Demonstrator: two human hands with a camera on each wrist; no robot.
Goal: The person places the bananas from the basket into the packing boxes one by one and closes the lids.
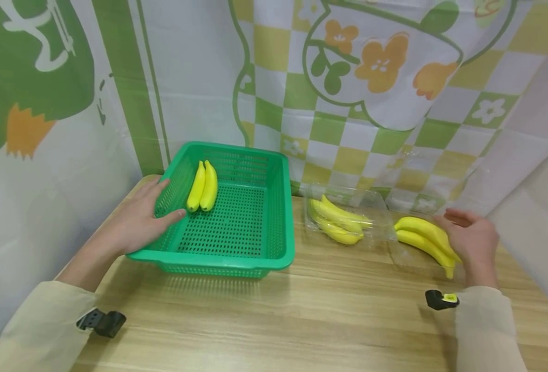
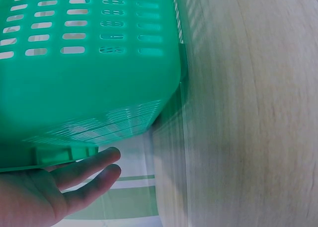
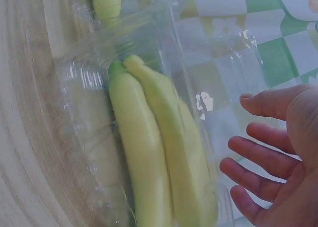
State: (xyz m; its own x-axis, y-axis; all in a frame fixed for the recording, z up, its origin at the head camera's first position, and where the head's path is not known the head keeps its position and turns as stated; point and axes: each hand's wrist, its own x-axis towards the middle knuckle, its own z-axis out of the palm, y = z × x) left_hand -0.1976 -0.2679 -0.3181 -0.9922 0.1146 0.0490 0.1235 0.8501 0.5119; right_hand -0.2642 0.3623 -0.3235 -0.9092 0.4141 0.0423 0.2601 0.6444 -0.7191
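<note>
My left hand (image 1: 136, 219) grips the left rim of a green plastic basket (image 1: 227, 261), thumb over the inside and some fingers outside under the rim (image 2: 64, 160). Two yellow bananas (image 1: 209, 186) lean side by side in the basket's back left part. My right hand (image 1: 476, 240) is beside more bananas (image 1: 425, 240) on the right, its fingers spread and loosely bent. In the right wrist view these bananas (image 3: 141, 147) lie in clear plastic, with a gap between them and the fingers (image 3: 258, 157). That hand holds nothing.
A clear plastic container (image 1: 378, 206) with several bananas (image 1: 339, 222) stands between the basket and my right hand. Everything rests on a wood-grain table (image 1: 330, 310). A patterned curtain (image 1: 292, 103) hangs behind, and a pale wall (image 1: 539, 206) stands at the right.
</note>
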